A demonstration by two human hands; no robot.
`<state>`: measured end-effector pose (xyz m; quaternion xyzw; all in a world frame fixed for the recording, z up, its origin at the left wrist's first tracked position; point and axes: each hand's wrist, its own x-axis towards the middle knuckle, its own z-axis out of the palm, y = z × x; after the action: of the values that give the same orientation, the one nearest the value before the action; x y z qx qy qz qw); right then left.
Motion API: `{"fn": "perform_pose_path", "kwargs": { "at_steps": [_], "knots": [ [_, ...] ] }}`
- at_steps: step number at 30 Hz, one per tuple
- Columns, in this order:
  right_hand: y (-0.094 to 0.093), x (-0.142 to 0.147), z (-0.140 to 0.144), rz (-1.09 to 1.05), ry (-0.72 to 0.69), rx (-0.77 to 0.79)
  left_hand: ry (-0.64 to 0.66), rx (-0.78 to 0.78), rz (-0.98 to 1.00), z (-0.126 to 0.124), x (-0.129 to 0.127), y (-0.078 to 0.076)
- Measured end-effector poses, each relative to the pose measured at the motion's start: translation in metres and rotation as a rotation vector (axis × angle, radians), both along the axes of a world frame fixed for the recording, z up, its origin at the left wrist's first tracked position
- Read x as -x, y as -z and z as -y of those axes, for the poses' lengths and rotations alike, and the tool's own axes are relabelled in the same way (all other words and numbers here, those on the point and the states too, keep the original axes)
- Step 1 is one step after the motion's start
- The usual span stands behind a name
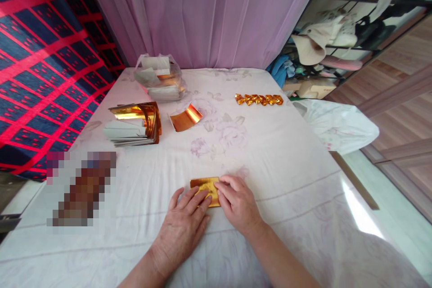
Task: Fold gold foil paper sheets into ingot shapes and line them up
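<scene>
A sheet of gold foil paper (206, 184) lies on the floral tablecloth in front of me, its top edge slightly raised. My left hand (184, 227) rests over the left part of the sheet, fingers stretched out flat on it. At the right edge, my right hand (240, 202) has its fingers bent and its thumb and fingertips closed on the foil paper. Beyond my hands, a single curled foil sheet (185, 119) lies beside a stack of foil paper (153, 121). A row of folded gold foil pieces (259, 99) sits at the far right.
A clear plastic bag (175, 82) of more foil paper stands at the back left. A blurred-out item (84, 189) lies at left. Purple curtain (209, 13) hangs behind the table. To the right are a shelf with shoes and a hat (308, 47), and a white plastic bag (344, 126).
</scene>
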<state>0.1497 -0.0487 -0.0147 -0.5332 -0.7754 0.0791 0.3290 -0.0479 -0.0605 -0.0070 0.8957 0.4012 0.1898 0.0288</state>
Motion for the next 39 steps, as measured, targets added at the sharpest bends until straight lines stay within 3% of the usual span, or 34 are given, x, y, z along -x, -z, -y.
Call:
{"fn": "perform_pose_path", "kwargs": {
  "at_steps": [39],
  "knots": [
    [-0.0009, 0.0005, -0.0010, 0.026, 0.006, -0.025, 0.002, 0.055, 0.032, -0.0008, 0.0008, -0.0015]
  ]
}}
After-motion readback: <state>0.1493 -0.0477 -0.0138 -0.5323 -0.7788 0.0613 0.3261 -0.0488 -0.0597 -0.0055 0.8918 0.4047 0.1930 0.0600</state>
